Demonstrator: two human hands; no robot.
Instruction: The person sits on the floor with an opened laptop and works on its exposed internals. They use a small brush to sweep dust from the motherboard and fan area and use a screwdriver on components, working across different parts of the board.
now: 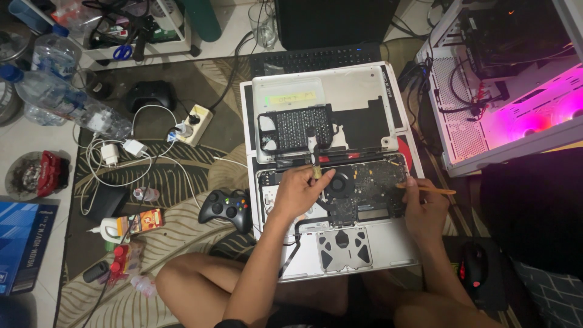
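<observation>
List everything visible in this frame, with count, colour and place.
Opened silver laptop base: 1, silver, on the person's lap, circuit board exposed.
Detached silver bottom cover: 1, above the base.
Small brass-coloured part: 1, at the left fingertips.
Thin orange stick tool: 1, in the right hand.
Black game controller: 1, left of the laptop.
White power strip: 1, on the patterned rug.
Clear plastic bottles: at least 2, far left.
White computer case: 1, pink-lit, upper right.
Black mouse: 1, lower right.
Left hand: over the board.
Right hand: at the base's right edge.
</observation>
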